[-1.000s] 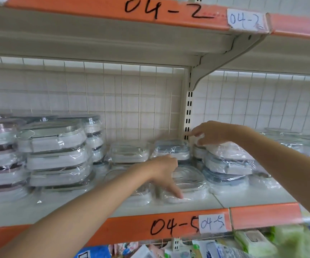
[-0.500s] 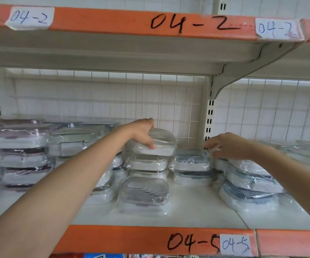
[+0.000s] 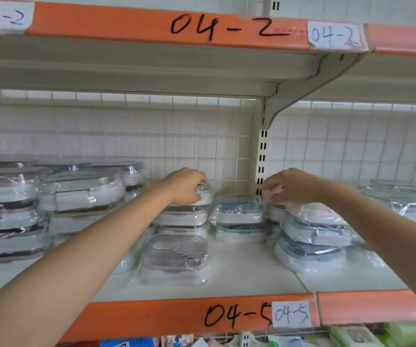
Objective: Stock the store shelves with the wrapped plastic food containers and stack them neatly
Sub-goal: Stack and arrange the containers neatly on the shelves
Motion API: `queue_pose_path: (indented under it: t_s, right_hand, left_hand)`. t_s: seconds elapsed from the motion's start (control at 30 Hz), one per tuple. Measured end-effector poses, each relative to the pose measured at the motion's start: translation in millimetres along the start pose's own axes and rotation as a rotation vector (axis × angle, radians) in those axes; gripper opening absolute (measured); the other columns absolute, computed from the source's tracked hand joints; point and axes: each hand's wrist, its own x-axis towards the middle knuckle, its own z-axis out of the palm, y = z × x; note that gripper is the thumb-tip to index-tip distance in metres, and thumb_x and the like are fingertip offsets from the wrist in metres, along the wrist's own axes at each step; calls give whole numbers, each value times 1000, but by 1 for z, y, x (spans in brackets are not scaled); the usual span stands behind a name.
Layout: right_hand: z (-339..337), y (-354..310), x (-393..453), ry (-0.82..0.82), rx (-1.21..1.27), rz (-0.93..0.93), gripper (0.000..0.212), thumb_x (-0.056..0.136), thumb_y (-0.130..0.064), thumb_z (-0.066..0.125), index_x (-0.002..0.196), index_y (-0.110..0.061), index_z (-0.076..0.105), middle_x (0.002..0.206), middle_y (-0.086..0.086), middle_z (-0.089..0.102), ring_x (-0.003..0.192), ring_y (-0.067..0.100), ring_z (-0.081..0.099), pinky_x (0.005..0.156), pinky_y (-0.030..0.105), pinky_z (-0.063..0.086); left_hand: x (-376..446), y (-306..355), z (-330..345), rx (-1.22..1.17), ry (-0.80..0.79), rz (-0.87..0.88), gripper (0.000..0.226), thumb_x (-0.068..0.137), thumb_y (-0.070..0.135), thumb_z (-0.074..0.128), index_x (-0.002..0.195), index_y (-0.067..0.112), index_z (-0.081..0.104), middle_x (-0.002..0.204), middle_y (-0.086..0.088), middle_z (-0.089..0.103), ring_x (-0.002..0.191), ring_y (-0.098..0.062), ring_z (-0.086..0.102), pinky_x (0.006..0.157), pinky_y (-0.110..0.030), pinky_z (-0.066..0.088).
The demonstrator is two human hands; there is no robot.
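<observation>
My left hand (image 3: 185, 187) grips a wrapped white container (image 3: 205, 195) that rests on top of a short stack (image 3: 182, 220) at the back middle of the shelf (image 3: 247, 276). My right hand (image 3: 293, 186) pinches the crinkled plastic wrap of the top container (image 3: 312, 214) on a leaning stack to the right. One wrapped container with a clear ribbed lid (image 3: 175, 257) lies alone near the shelf front. A two-high stack with blue-grey lids (image 3: 239, 219) stands between my hands.
Taller stacks of larger wrapped containers (image 3: 82, 196) fill the shelf's left side, and more sit at the far right (image 3: 407, 204). The upper shelf (image 3: 202, 31) hangs low overhead. A slotted upright post (image 3: 260, 161) divides the bays. Orange edge strip marked 04-5 (image 3: 237, 315) runs below.
My left hand lifted a container from the shelf front onto the back middle stack and now rests on it. My right hand stays on the right stack's wrap.
</observation>
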Motion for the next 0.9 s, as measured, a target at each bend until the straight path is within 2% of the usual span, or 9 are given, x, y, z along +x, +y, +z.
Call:
queue_pose_path:
  t_s: [0.1,0.23,0.33,0.43,0.53,0.63,0.7,0.8,0.9]
  right_hand:
    - [-22,25,-18,17,3,60,36,91,-22,59,127,-16,58,127,-2,60,114,14,56,102,24,37]
    - [-40,65,-42,49,27,179,41,89,-32,62,127,-17,58,132,-1,57,120,16,52,106,28,32]
    - [-30,85,-55,3,108,263,67,81,-48,66,140,-25,43,146,-5,42,134,17,37,114,36,23]
    - [-3,93,-59,-208,151,257,96,73,-48,73,149,-23,19,155,-5,22,142,19,22,118,40,14]
    - [9,97,-56,-190,67,250,103,65,-47,79,146,-24,20,146,3,32,128,22,29,112,46,26]
    - [3,92,-54,-178,70,274,107,46,-68,77,134,-31,29,131,4,39,116,22,35,105,48,35]
    - [2,80,-52,-101,7,201,100,48,-69,75,129,-29,33,126,-2,43,113,17,33,102,41,35]
    - [6,41,-47,33,34,-4,90,58,-60,77,129,-24,35,127,-6,43,115,13,30,100,34,35]
    - [17,-3,-38,37,100,-143,90,59,-56,80,129,-21,35,128,-4,39,116,15,34,101,31,35]
  left_hand:
    - [-4,31,0,-21,104,130,44,91,22,58,134,19,49,138,2,50,127,-16,44,105,-34,38]
    - [0,68,-1,-98,173,216,39,92,26,58,130,20,53,131,4,56,116,-13,52,98,-34,44]
    - [0,85,5,-125,178,231,37,92,27,58,128,21,55,130,5,57,115,-13,53,98,-34,44]
    - [-3,90,14,-112,144,236,35,92,26,57,127,21,56,128,5,58,115,-13,53,97,-32,44]
    - [-9,81,14,-85,103,220,31,91,26,58,122,23,59,122,4,61,106,-14,56,90,-31,46]
    - [-18,61,7,-74,101,169,32,90,25,59,121,20,60,119,3,62,106,-16,57,92,-34,47]
    - [-25,48,2,-103,116,137,27,88,22,61,115,18,63,115,3,64,105,-15,58,93,-34,47]
    - [-35,31,-4,-123,111,89,27,87,20,62,113,17,65,113,2,66,102,-13,59,94,-32,47]
    - [-46,17,-8,-86,70,45,30,88,17,61,118,15,64,118,0,64,102,-13,58,96,-33,47]
